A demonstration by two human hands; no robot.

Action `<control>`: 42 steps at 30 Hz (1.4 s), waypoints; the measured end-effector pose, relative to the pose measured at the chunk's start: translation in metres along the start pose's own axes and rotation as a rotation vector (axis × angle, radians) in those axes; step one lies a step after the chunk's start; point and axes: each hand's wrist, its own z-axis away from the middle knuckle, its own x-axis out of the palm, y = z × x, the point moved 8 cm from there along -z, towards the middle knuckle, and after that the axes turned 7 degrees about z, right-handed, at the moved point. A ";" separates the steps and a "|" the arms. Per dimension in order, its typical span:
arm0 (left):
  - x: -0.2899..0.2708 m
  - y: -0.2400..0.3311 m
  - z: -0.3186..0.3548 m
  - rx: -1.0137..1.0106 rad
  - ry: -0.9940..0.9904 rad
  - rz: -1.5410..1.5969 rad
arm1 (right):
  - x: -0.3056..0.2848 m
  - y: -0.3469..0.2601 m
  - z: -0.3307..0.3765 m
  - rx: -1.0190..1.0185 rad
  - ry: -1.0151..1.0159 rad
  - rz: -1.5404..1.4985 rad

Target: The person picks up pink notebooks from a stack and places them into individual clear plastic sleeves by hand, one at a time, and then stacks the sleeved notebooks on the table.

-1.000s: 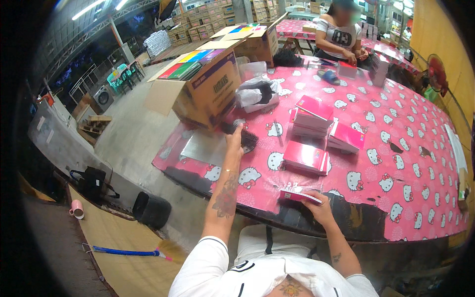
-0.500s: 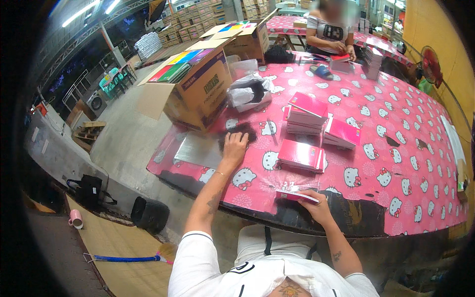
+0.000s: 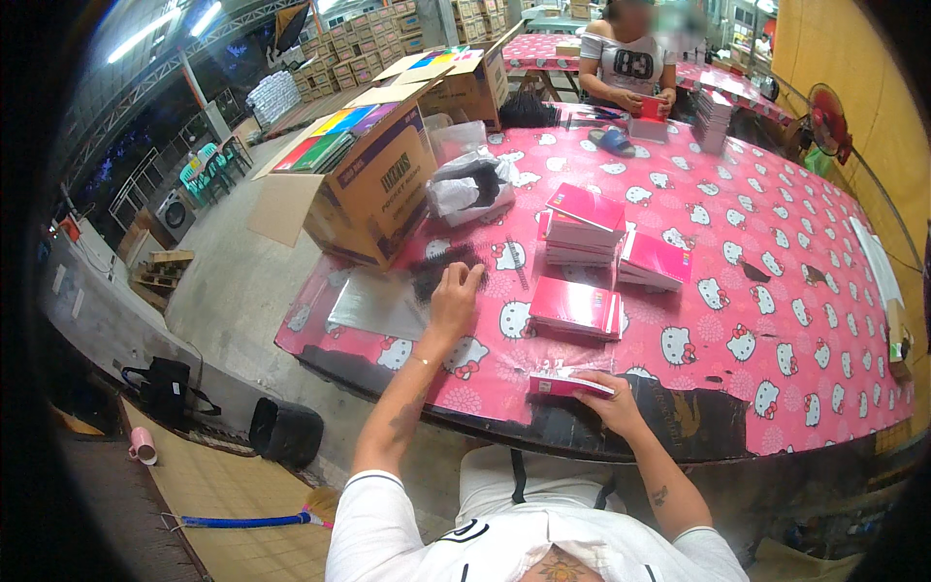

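My left hand [image 3: 453, 301] is at a loose pile of thin black strands [image 3: 436, 275] on the table, its fingertips drawn together at the pile's right edge. Whatever they pinch is too small to make out. Near the table's front edge, my right hand [image 3: 611, 404] grips a thin pink-covered notebook [image 3: 561, 385] by its right end, spine side toward me. Beyond it lies a short stack of pink notebooks [image 3: 574, 307]. Further back are a taller stack [image 3: 582, 225] and a slanted stack [image 3: 656, 260] of similar ones. A flat clear-grey sheet [image 3: 373, 303] lies left of my left hand.
An open carton [image 3: 373, 194] topped with coloured notebooks stands at the left, beside a crumpled white bag [image 3: 469, 189]. Across the pink patterned table [image 3: 737, 310], a person [image 3: 630, 73] handles a red item near a tall stack [image 3: 713, 121] and a blue slipper [image 3: 612, 144].
My left fingers were spread over the black pile and are now drawn together at its edge. My right hand keeps the notebook in the same place. The whole view has shifted slightly.
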 end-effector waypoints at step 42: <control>-0.003 0.073 0.086 -0.365 -0.273 0.167 | -0.040 0.008 0.032 0.129 0.145 -0.070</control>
